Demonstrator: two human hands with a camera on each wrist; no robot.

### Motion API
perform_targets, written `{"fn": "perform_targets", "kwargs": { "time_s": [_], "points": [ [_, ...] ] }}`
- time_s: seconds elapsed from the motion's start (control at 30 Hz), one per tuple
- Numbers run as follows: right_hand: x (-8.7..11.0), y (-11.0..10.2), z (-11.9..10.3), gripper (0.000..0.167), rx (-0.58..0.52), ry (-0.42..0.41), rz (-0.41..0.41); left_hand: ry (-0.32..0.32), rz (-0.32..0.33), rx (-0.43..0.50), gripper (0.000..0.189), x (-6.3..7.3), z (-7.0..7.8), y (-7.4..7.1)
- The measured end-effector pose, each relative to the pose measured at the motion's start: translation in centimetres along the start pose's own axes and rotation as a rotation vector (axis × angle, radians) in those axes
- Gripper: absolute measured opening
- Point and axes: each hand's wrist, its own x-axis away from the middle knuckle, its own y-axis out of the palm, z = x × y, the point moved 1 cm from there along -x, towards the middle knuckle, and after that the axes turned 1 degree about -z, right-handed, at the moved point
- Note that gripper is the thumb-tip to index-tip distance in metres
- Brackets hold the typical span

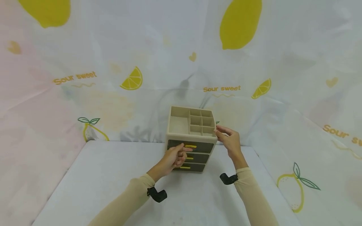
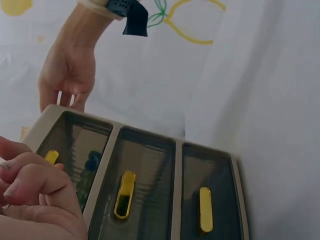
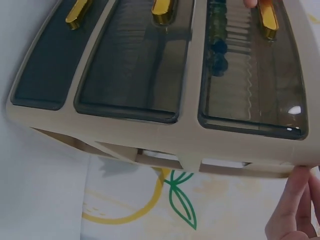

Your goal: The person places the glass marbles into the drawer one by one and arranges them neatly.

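A beige drawer organizer [image 1: 192, 135] with several top compartments stands on the table, its three dark see-through drawers facing me. My left hand [image 1: 173, 156] is at the top drawer [image 1: 207, 147], thumb and index finger pinching its yellow handle [image 1: 191, 146] while the other fingers curl in. That drawer sits flush with the front. Through its panel show blue and green rounded pieces [image 3: 218, 47]. My right hand [image 1: 230, 141] touches the organizer's upper right side with extended fingertips. In the left wrist view, part of its fingers is hidden behind the top corner.
The organizer's lower two drawers, the middle drawer [image 2: 145, 155] and bottom drawer [image 2: 197, 167], are shut and have yellow handles. A white table [image 1: 113, 175] lies under everything. Behind it hangs a lemon-printed sheet [image 1: 158, 56], close to the organizer's back.
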Motion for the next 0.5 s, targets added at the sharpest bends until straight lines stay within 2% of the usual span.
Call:
{"fn": "perform_targets", "kwargs": {
  "time_s": [0.1, 0.23, 0.33, 0.4, 0.5],
  "points": [
    [-0.1, 0.0, 0.3, 0.035, 0.021, -0.046, 0.021, -0.010, -0.017, -0.021, 0.068, 1.0, 0.7, -1.2],
    [0.3, 0.0, 0.4, 0.028, 0.115, -0.168, 0.076, 0.007, -0.046, -0.075, 0.079, 2.4, 1.6, -3.0],
    [0.8, 0.0, 0.2, 0.022, 0.222, -0.305, 0.119, -0.010, -0.067, -0.164, 0.083, 3.4, 2.1, -4.7],
    [1.0, -0.1, 0.2, 0.022, 0.317, -0.418, 0.149, -0.051, -0.076, -0.224, 0.085, 4.1, 2.4, -5.9],
    [1.2, -0.2, 0.5, 0.029, 0.529, -0.594, 0.187, -0.109, -0.064, -0.316, 0.086, 5.0, 2.9, -8.0]
  ]
}}
